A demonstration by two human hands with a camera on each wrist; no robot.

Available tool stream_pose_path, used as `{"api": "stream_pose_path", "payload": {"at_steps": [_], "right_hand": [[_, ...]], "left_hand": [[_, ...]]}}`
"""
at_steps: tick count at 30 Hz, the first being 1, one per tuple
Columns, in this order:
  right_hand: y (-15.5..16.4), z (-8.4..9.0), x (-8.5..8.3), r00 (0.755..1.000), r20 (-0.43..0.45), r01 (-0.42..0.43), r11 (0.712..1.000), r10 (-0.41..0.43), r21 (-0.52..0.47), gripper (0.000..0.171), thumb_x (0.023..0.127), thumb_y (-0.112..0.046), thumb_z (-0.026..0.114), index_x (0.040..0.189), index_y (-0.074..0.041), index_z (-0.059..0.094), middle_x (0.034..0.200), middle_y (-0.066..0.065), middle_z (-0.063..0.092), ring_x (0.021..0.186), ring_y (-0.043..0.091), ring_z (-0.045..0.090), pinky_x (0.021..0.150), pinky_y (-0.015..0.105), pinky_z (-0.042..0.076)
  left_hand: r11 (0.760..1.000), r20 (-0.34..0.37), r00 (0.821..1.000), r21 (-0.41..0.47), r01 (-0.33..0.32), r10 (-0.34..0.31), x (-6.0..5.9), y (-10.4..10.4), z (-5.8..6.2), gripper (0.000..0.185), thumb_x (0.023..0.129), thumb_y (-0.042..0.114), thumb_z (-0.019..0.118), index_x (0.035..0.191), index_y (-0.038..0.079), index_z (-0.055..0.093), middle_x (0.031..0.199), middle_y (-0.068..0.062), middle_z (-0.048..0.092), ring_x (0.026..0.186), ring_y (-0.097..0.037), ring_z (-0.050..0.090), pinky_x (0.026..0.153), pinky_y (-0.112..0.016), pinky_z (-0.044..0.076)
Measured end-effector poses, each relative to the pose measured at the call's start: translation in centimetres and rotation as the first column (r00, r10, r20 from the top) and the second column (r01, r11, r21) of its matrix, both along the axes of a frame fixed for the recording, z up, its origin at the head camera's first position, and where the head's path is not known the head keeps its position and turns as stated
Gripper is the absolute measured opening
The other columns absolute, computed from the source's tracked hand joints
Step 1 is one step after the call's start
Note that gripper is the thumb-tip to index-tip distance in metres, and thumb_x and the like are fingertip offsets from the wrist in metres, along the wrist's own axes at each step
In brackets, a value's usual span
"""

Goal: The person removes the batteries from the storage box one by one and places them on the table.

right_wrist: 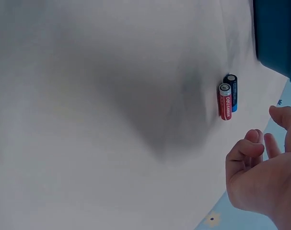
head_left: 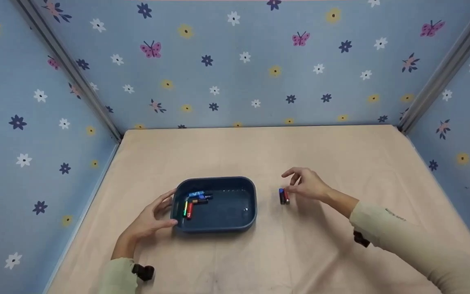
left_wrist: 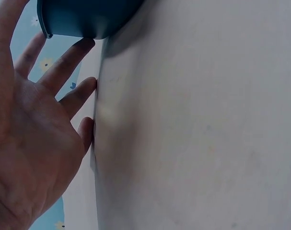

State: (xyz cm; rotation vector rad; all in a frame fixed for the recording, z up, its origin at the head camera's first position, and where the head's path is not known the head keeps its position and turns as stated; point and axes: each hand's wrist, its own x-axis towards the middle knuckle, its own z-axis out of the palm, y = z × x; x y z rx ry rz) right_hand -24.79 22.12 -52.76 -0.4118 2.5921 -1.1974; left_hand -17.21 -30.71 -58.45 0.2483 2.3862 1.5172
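Observation:
A dark blue rectangular bin (head_left: pixel 214 228) has my left hand (head_left: pixel 149 218) at its left end, with the thumb at the front corner. In the left wrist view, spread fingers (left_wrist: pixel 64 67) reach up to the bin's outer wall. Several batteries lie inside the bin's left half, among them a red battery (head_left: pixel 189 210) and a light blue battery (head_left: pixel 196 194). To the right of the bin, a red battery (right_wrist: pixel 225 103) lies alongside a black battery with a blue end (right_wrist: pixel 234 96). My right hand (head_left: pixel 308 184) hovers just beside this pair, its fingers loosely bent around nothing.
The bin and batteries rest on a pale cloth-covered table (head_left: pixel 259 155). Blue flower-patterned walls (head_left: pixel 235 73) enclose it at the back and both sides, with grey metal posts (head_left: pixel 67 65) at the rear corners.

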Motion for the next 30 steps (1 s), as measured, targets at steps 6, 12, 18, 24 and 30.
{"api": "stream_pose_path", "payload": {"at_steps": [6,12,18,24,30], "right_hand": [[-1.2,0.6,-0.6,1.0,-0.01,-0.027,1.0,0.027,0.014,0.044,0.097,-0.01,0.082,0.139,0.002,0.073,0.097,0.008,0.072,0.078,0.012,0.06,0.068,0.023,0.048],[-2.6,1.7,-1.1,0.996,-0.034,-0.085,0.996,0.086,0.016,0.039,0.1,-0.01,0.079,0.137,-0.001,0.075,0.101,0.013,0.073,0.076,0.012,0.059,0.067,0.023,0.049],[-4.4,3.2,-1.8,0.989,-0.059,-0.132,0.991,0.133,0.026,0.037,0.1,-0.011,0.08,0.137,-0.005,0.076,0.105,0.014,0.074,0.077,0.012,0.061,0.068,0.025,0.051],[-6.9,4.1,-1.8,0.982,-0.066,-0.178,0.984,0.179,0.022,0.038,0.099,-0.013,0.082,0.136,-0.008,0.077,0.111,0.017,0.075,0.08,0.015,0.06,0.072,0.029,0.051],[-10.0,4.2,-1.6,0.969,-0.046,-0.242,0.97,0.243,0.023,0.04,0.1,-0.014,0.084,0.139,-0.011,0.076,0.12,0.021,0.077,0.084,0.018,0.06,0.077,0.028,0.05]], "left_hand": [[1.0,0.003,1.0,-0.02,0.001,-0.001,0.2,-0.3,0.3,0.098,0.099,0.022,0.088,0.179,0.024,0.032,0.182,-0.023,0.039,0.169,-0.051,0.038,0.135,-0.084,0.013],[1.0,0.01,1.0,-0.019,-0.002,0.002,0.2,-0.3,0.2,0.099,0.098,0.023,0.089,0.179,0.026,0.033,0.182,-0.022,0.04,0.17,-0.05,0.038,0.135,-0.084,0.013],[1.0,0.005,1.0,-0.005,0.001,-0.001,0.1,-0.2,-0.1,0.099,0.098,0.022,0.089,0.179,0.026,0.033,0.182,-0.022,0.041,0.17,-0.051,0.037,0.134,-0.084,0.015],[1.0,-0.008,1.0,0.012,0.01,-0.01,0.1,-0.3,-0.1,0.098,0.098,0.02,0.088,0.179,0.023,0.034,0.182,-0.025,0.039,0.17,-0.053,0.036,0.135,-0.082,0.02],[1.0,-0.005,1.0,0.009,0.002,-0.002,0.1,-0.3,-0.2,0.098,0.098,0.02,0.089,0.179,0.025,0.034,0.182,-0.024,0.039,0.17,-0.052,0.037,0.135,-0.081,0.021]]}}
